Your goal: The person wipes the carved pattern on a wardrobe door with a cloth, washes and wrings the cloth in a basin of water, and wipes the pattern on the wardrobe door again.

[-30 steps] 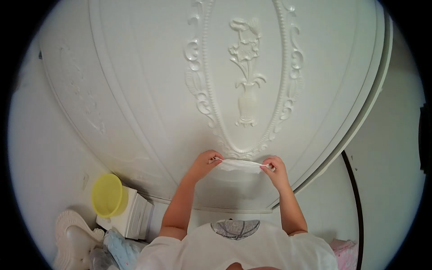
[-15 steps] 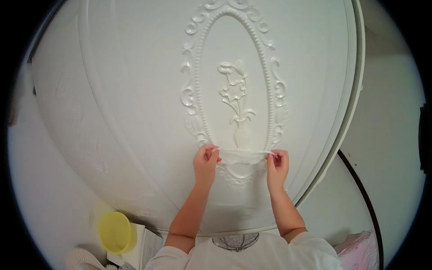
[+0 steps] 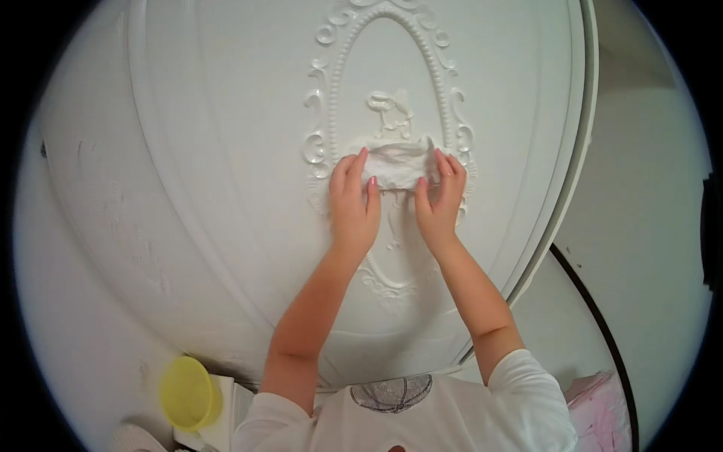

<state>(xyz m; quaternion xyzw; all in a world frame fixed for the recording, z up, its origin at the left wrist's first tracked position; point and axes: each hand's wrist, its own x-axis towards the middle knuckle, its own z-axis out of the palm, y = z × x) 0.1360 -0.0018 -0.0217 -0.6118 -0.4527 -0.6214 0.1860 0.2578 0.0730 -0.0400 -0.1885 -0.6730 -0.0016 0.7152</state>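
A crumpled white cloth point(image 3: 399, 167) spans the space between my two hands, in front of a white door panel point(image 3: 248, 151). My left hand point(image 3: 354, 196) grips its left end, thumb below and fingers above. The right end is held the same way by my right hand point(image 3: 440, 194). Behind the cloth is a raised flower-and-vase relief point(image 3: 390, 109), partly covered, inside an oval beaded frame point(image 3: 334, 98) with scrolled ornaments.
At the lower left a yellow basin point(image 3: 188, 393) stands on a small white cabinet point(image 3: 239, 410). A pink patterned item point(image 3: 600, 410) lies at the lower right, beside a dark curved strip point(image 3: 595, 313). The panel's edge point(image 3: 580, 158) runs along the right.
Both hands have risen with the cloth, from below the oval frame to the middle of the relief. The cloth, earlier stretched narrow, is now wider and bunched, and the hands are closer together.
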